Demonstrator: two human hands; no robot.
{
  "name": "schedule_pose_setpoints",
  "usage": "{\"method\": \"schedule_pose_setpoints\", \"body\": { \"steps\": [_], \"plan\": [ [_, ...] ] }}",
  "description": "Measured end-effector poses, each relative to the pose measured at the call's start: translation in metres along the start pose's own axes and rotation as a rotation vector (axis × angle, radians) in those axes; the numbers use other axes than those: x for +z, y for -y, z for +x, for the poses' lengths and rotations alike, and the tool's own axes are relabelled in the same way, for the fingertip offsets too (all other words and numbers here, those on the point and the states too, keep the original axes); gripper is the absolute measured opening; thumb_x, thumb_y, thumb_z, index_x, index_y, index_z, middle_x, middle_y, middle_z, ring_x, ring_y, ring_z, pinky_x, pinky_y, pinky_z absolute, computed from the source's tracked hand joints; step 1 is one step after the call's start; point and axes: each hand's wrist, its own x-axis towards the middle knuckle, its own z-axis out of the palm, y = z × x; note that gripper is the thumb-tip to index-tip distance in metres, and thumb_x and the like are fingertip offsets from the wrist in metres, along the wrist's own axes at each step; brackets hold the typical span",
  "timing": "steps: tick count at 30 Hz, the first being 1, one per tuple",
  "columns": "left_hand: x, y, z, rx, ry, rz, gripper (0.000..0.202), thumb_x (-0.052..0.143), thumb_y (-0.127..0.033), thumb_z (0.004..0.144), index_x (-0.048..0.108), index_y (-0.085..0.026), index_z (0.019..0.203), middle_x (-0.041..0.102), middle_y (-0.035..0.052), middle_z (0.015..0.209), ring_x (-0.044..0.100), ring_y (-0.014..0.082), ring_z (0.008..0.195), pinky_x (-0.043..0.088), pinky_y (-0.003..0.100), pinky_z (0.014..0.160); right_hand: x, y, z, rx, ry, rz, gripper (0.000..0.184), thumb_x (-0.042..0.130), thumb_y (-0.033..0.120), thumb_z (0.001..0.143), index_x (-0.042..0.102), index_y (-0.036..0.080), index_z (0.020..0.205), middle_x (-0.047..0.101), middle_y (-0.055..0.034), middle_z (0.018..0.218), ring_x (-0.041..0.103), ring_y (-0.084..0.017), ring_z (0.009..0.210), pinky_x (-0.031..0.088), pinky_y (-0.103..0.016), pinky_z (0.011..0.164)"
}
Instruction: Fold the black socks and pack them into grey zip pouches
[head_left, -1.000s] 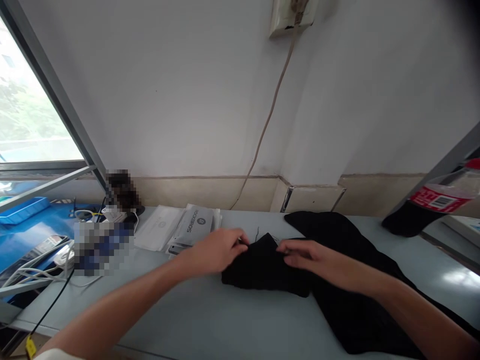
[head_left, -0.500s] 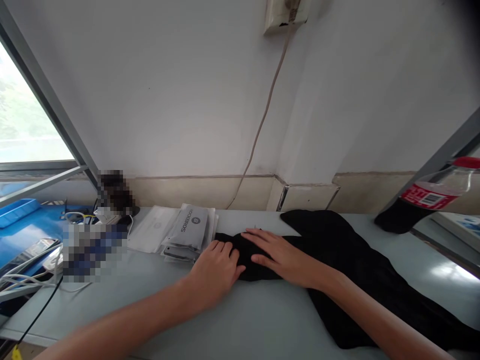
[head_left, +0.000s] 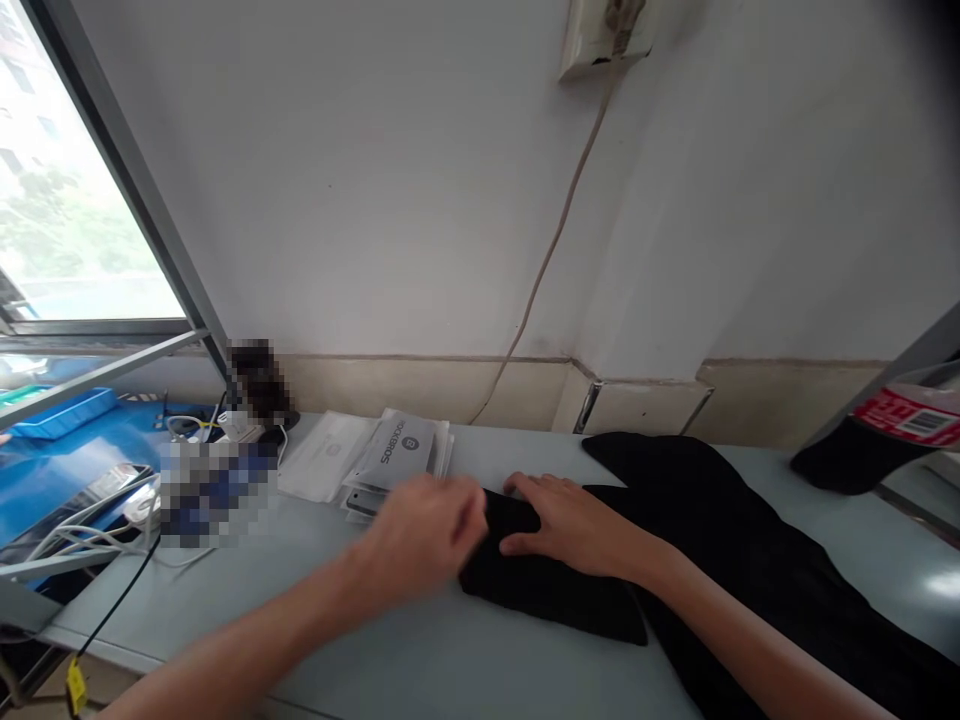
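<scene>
Black cloth (head_left: 712,540) is laid on the grey table (head_left: 420,650), long axis run from a folded end by the hands off to the right and the near edge. The right hand (head_left: 574,522) is pressed flat on that fold, fingers loosely spread, nothing gripped. The left hand (head_left: 424,535) is blurred just left of the fold; contact and finger spread can't be told. Packets (head_left: 401,450) are stacked behind it, with a white wall (head_left: 375,200) at the back and a window (head_left: 75,230) off left.

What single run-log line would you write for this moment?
right hand: flat on black cloth | left hand: blurred, at cloth's left end | black cloth: lying on table
</scene>
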Motion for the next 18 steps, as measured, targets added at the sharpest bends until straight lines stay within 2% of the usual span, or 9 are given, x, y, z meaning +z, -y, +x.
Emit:
{"method": "schedule_pose_setpoints", "body": {
  "steps": [1, 3, 5, 6, 7, 9, 12, 14, 18],
  "plan": [
    [-0.017, 0.014, 0.006, -0.091, -0.064, 0.053, 0.033, 0.035, -0.029, 0.106, 0.064, -0.02, 0.093, 0.07, 0.001, 0.075, 0.063, 0.0158, 0.067, 0.047, 0.027, 0.068, 0.0, 0.001, 0.001, 0.049, 0.036, 0.034, 0.073, 0.069, 0.072, 0.078, 0.062, 0.019, 0.128, 0.071, -0.0136, 0.105, 0.066, -0.036, 0.098, 0.051, -0.043, 0.081],
    [-0.043, 0.054, 0.014, -0.329, -0.131, 0.198, 0.035, 0.03, -0.034, 0.108, 0.061, -0.02, 0.102, 0.072, 0.0027, 0.083, 0.064, 0.0177, 0.069, 0.044, 0.028, 0.067, -0.001, -0.003, 0.003, 0.118, 0.094, 0.131, 0.071, 0.073, 0.072, 0.073, 0.066, 0.019, 0.12, 0.072, -0.0105, 0.093, 0.067, -0.033, 0.088, 0.052, -0.039, 0.074],
    [-0.056, 0.1, 0.016, -0.539, -0.021, 0.339, 0.033, 0.033, -0.036, 0.107, 0.059, -0.017, 0.112, 0.074, 0.0091, 0.099, 0.069, 0.0237, 0.086, 0.044, 0.03, 0.072, -0.003, -0.01, 0.002, 0.128, 0.143, 0.253, 0.062, 0.077, 0.07, 0.07, 0.071, 0.021, 0.109, 0.074, -0.0073, 0.086, 0.069, -0.032, 0.083, 0.053, -0.039, 0.072],
    [-0.058, 0.12, 0.014, -0.612, 0.118, 0.382, 0.031, 0.038, -0.037, 0.105, 0.059, -0.016, 0.113, 0.074, 0.0123, 0.105, 0.069, 0.0264, 0.095, 0.045, 0.031, 0.075, -0.005, -0.014, 0.002, 0.122, 0.154, 0.307, 0.058, 0.078, 0.069, 0.069, 0.074, 0.022, 0.104, 0.075, -0.0064, 0.085, 0.07, -0.033, 0.084, 0.053, -0.039, 0.074],
    [-0.057, 0.138, 0.012, -0.644, 0.201, 0.379, 0.03, 0.046, -0.04, 0.101, 0.062, -0.015, 0.108, 0.074, 0.0146, 0.105, 0.069, 0.0287, 0.097, 0.045, 0.031, 0.075, -0.007, -0.018, 0.001, 0.119, 0.146, 0.352, 0.056, 0.079, 0.068, 0.069, 0.075, 0.023, 0.102, 0.077, -0.0065, 0.087, 0.07, -0.035, 0.087, 0.054, -0.041, 0.076],
    [-0.05, 0.162, 0.004, -0.657, 0.299, 0.361, 0.031, 0.058, -0.045, 0.094, 0.065, -0.016, 0.1, 0.075, 0.0148, 0.104, 0.07, 0.0296, 0.095, 0.046, 0.031, 0.075, -0.012, -0.023, -0.002, 0.135, 0.103, 0.415, 0.057, 0.076, 0.069, 0.071, 0.076, 0.023, 0.106, 0.079, -0.0089, 0.105, 0.07, -0.039, 0.103, 0.054, -0.044, 0.087],
    [-0.038, 0.173, -0.004, -0.645, 0.354, 0.345, 0.028, 0.056, -0.041, 0.095, 0.066, -0.015, 0.098, 0.075, 0.0149, 0.106, 0.07, 0.0286, 0.094, 0.046, 0.031, 0.076, -0.018, -0.025, -0.007, 0.158, 0.104, 0.483, 0.061, 0.065, 0.072, 0.082, 0.074, 0.023, 0.116, 0.073, -0.0107, 0.129, 0.063, -0.039, 0.123, 0.05, -0.045, 0.102],
    [-0.034, 0.172, -0.005, -0.639, 0.36, 0.345, 0.025, 0.05, -0.034, 0.097, 0.067, -0.016, 0.097, 0.075, 0.0144, 0.106, 0.07, 0.0275, 0.095, 0.045, 0.031, 0.076, -0.021, -0.026, -0.009, 0.163, 0.147, 0.534, 0.059, 0.059, 0.072, 0.087, 0.073, 0.023, 0.118, 0.072, -0.0094, 0.132, 0.061, -0.038, 0.126, 0.049, -0.045, 0.106],
    [-0.031, 0.166, -0.001, -0.65, 0.322, 0.368, 0.019, 0.051, -0.026, 0.095, 0.067, -0.016, 0.092, 0.075, 0.0143, 0.104, 0.07, 0.0266, 0.094, 0.044, 0.03, 0.076, -0.017, -0.034, -0.01, 0.335, 0.095, 0.597, 0.06, 0.068, 0.07, 0.082, 0.072, 0.023, 0.12, 0.07, -0.0098, 0.136, 0.055, -0.04, 0.135, 0.044, -0.051, 0.112]
  ]
}}
